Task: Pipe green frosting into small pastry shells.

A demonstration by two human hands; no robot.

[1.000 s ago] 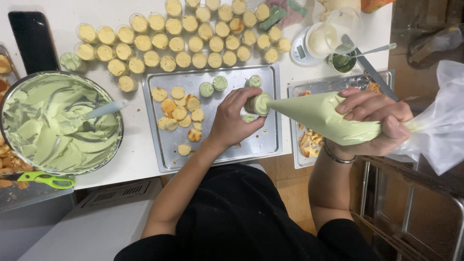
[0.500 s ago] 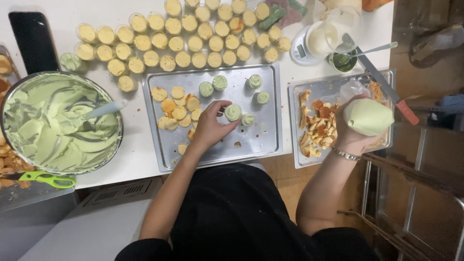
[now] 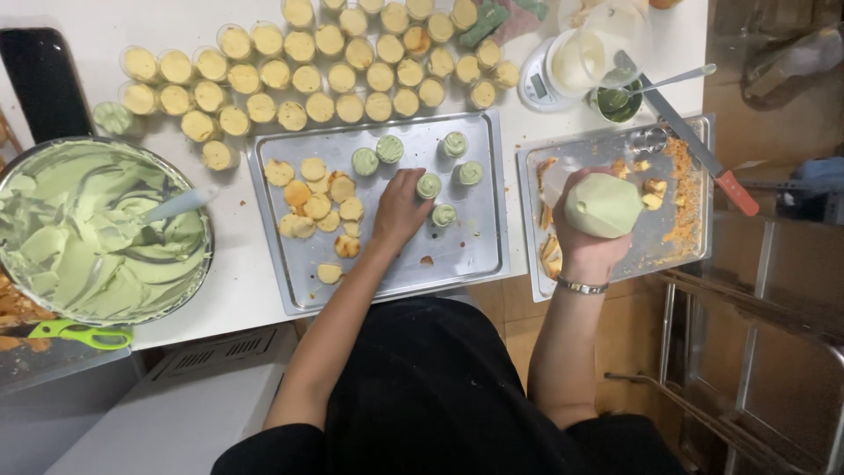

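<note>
White worktop [image 3: 246,290] fills the view from above, two metal trays on it, wooden floor showing at the bottom edge.

Our left hand [image 3: 400,209] lies palm-down on the middle tray [image 3: 475,255], fingers bent toward a green-topped cup [image 3: 429,186] at its 1 o'clock; we cannot tell if it grips the cup or only touches it. Our right hand [image 3: 587,242], with a bracelet [image 3: 581,286] at the wrist, is closed round a piping bag [image 3: 603,204] full of pale green cream, held over the right tray [image 3: 681,242].

More green-topped cups stand on the middle tray: one [image 3: 444,215] at 4 o'clock of the left hand, two [image 3: 378,155] at its 11 o'clock, two more [image 3: 462,158] at 2 o'clock. Round sponge discs [image 3: 316,200] lie loose at 9 o'clock of that hand. Orange crumbs and scraps [image 3: 677,185] cover the right tray.

At 12 o'clock of the middle tray, rows of yellow cups [image 3: 334,62] stand on the worktop. At far 9 o'clock sits a big bowl [image 3: 92,242] of green cream with a spatula [image 3: 180,204] in it, and green scissors [image 3: 75,334] at its 6 o'clock. At 1 o'clock of the right hand we see a scale [image 3: 549,79], a small green cup with spoon [image 3: 624,101] and a red-handled knife [image 3: 703,149].
</note>
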